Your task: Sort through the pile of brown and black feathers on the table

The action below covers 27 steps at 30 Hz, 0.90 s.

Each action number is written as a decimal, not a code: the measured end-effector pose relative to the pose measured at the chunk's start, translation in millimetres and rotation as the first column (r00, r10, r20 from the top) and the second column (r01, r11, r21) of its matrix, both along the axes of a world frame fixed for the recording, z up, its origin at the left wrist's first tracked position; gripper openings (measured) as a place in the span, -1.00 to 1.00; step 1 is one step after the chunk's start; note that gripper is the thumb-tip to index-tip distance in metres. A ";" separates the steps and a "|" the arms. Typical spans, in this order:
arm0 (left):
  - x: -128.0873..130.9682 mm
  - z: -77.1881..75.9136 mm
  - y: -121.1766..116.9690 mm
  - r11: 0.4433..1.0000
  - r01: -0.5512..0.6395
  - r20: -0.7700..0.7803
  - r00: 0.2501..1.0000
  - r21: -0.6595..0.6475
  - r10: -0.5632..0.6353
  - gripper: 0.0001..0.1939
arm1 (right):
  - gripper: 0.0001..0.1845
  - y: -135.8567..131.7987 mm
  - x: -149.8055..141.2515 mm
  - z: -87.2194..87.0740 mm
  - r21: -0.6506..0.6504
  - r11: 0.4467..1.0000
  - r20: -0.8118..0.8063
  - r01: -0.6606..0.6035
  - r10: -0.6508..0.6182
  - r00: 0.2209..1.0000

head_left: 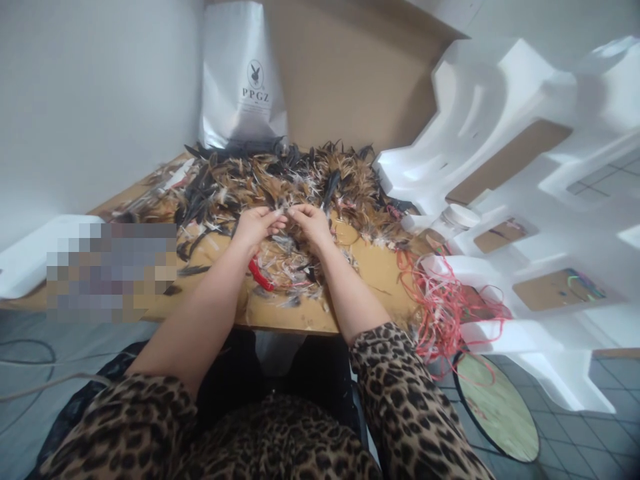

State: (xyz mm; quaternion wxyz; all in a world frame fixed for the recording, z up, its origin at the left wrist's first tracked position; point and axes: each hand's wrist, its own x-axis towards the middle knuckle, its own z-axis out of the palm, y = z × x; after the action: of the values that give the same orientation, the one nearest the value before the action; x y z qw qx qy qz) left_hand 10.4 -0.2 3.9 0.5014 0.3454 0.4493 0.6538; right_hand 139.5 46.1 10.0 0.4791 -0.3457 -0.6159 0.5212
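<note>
My left hand [257,228] and my right hand [311,225] meet over the table, fingertips almost touching. Both are closed in a pinch on a feather [285,205], whose pale, fluffy base shows between the fingers; its outline blends into the feathers behind. A wide heap of brown and black feathers [345,167] spreads just beyond my hands. Below them, between my forearms, lie a red strip [260,273] and loose pale feather bits [290,270].
A silver bag [235,73] stands at the back against cardboard [350,73]. White foam packing pieces [480,113] lean along the right. Tangled red strings [445,307] hang over the right table edge [295,327]. A round mirror-like disc [500,407] is on the tiled floor. A blurred patch covers part of the left.
</note>
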 end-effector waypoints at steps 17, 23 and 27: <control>-13.9 1.9 3.7 0.985 -0.173 0.196 0.966 0.020 0.166 -0.90 | -0.83 1.6 -0.7 -17.9 0.423 0.905 0.689 -0.048 -0.286 0.666; -17.0 0.0 5.7 0.983 -0.184 0.212 0.962 0.027 0.174 -0.93 | -0.79 13.6 15.6 -1.8 0.195 0.980 0.353 0.033 -0.101 0.930; -16.9 0.0 5.8 0.980 -0.200 0.207 0.959 0.018 0.192 -0.92 | -0.69 4.9 13.4 0.2 0.240 0.971 0.416 -0.016 -0.088 0.905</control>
State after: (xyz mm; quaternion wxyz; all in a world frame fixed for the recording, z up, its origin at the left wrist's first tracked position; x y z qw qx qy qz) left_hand -6.5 5.6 3.9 0.4707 0.2398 0.4147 0.7410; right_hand 152.9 51.0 10.2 0.3817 -0.4019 -0.7565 0.3471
